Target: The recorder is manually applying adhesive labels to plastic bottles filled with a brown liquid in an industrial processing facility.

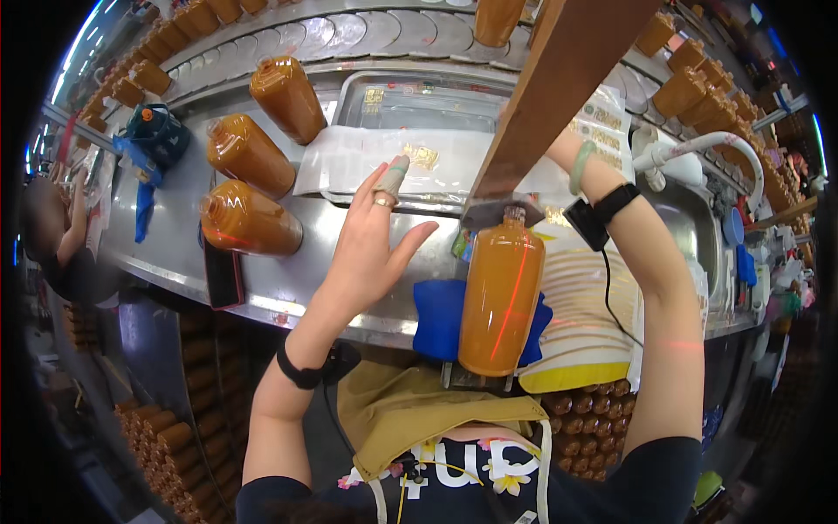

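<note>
My left hand (370, 234) is open, with fingers stretched toward a white sheet bearing gold decals (421, 157) and a wrap on one finger. That sheet (336, 166) lies across the near part of a shallow metal tray (351, 87) that seems to hold clear liquid. Behind a brown beam (559, 87) reaches my right hand (563, 147); its fingers are hidden, near more sheets of gold decals (602, 131). Right in front of me, a glossy amber bottle (502, 301) rests on a stand with blue padding (436, 316), its neck against the beam's lower end. Neither hand touches it.
Three amber bottles (249, 157) stand on the metal bench at left, beside a dark phone (223, 278). A slatted conveyor (323, 35) runs behind. At right are a white faucet (716, 144) and sink (690, 218). A striped sheet stack (585, 306) lies right of the bottle.
</note>
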`<state>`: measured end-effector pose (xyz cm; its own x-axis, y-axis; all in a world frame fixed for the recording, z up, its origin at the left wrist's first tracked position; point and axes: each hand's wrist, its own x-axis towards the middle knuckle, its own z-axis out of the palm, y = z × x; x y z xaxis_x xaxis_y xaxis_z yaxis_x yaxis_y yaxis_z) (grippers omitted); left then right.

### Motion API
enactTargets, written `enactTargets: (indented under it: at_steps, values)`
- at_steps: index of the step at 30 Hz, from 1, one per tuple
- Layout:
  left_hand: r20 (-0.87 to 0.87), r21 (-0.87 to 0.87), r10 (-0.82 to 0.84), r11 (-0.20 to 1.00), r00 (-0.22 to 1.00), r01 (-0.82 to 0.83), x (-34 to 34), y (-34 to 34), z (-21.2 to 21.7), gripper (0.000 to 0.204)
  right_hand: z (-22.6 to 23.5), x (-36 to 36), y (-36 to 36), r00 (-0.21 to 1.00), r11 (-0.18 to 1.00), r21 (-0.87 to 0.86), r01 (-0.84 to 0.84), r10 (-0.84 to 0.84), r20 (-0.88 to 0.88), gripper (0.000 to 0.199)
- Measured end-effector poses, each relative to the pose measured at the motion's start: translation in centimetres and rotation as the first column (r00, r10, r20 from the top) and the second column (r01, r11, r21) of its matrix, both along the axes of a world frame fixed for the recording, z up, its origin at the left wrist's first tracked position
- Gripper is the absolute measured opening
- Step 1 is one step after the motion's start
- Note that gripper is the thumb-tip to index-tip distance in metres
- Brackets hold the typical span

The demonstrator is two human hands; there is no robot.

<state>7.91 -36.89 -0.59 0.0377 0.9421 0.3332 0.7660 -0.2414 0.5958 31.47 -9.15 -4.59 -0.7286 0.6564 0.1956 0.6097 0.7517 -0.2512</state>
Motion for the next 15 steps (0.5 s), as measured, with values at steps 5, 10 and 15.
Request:
enactTargets:
  at_steps: [5,10,15]
  values:
    - [0.369,-0.131,-0.138,0.971,0.919,0.199,2.4,-6.8,0.9,0.101,-0.8,-0.5,-0.2,0.983,0.986,0.114,0.118,-0.132,0.13,0.026]
    - [0.471,-0.138,-0.232,0.934,0.851,0.33,6.0,-9.9,-0.8,0.129,1.0,0.8,-1.2,0.994,0.988,0.128,0.09,-0.096,0.045,0.024]
    - [0.5,-0.13,-0.136,0.965,0.855,0.229,8.5,-10.0,-2.4,0.11,7.1,3.7,-8.0,0.913,0.989,0.083,0.12,-0.077,-0.4,0.029]
